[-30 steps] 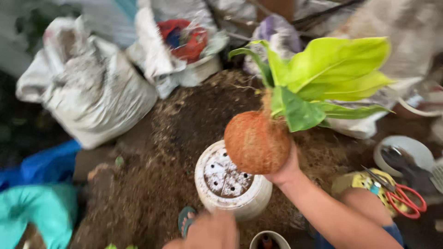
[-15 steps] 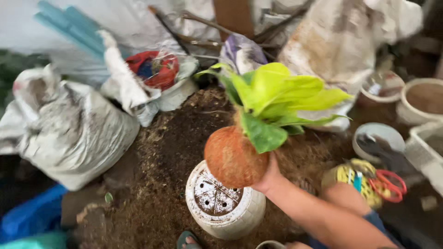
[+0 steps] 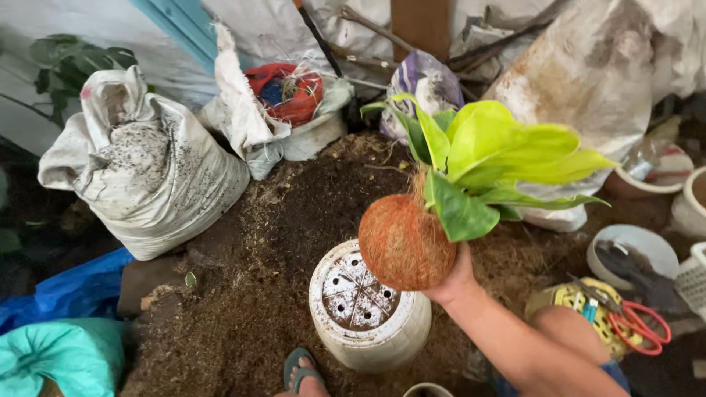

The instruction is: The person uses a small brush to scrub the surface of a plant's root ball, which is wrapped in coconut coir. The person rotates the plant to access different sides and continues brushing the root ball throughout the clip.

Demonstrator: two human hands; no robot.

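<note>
My right hand (image 3: 457, 278) holds up a plant whose roots are wrapped in a round ball of brown coconut fibre (image 3: 404, 241). Bright yellow-green leaves (image 3: 500, 151) spread from the top of the ball. Just below it stands an upturned white plastic pot (image 3: 368, 309) with drain holes in its base, resting on a heap of dark soil (image 3: 294, 220). My left hand is out of view. A foot in a green sandal (image 3: 300, 370) shows at the bottom edge.
A grey-white sack of soil mix (image 3: 143, 173) sits at the left, with blue and teal bags (image 3: 62, 323) below it. Red-handled scissors (image 3: 640, 323) and bowls (image 3: 632, 254) lie at the right. More sacks and pots line the back.
The plant and my right hand have held steady over the upturned pot while the view tilted up. My left hand, visible at the bottom a second ago, has left the view.
</note>
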